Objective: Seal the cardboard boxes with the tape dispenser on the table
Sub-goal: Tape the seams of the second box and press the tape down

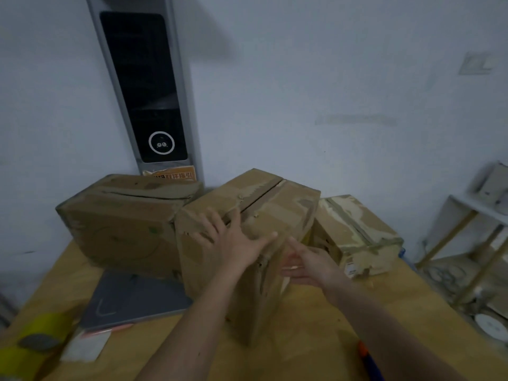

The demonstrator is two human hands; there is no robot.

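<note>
Three worn cardboard boxes stand on the wooden table (316, 334). The middle box (264, 199) is nearest me, its top flaps meeting along a dark seam. My left hand (233, 237) lies flat with spread fingers on the near top edge of that box. My right hand (310, 266) is open beside the box's right face, fingers pointing at it. A left box (121, 224) and a smaller right box (357, 232) stand behind. An orange and blue object (367, 356), possibly the tape dispenser, shows partly at the bottom right, hidden by my right forearm.
A tall grey device (145, 86) with a dark screen stands against the wall on a flat grey base (132, 298). A yellow tape roll (38, 339) and a white card (88, 345) lie at the left. A white shelf (472, 243) stands right of the table.
</note>
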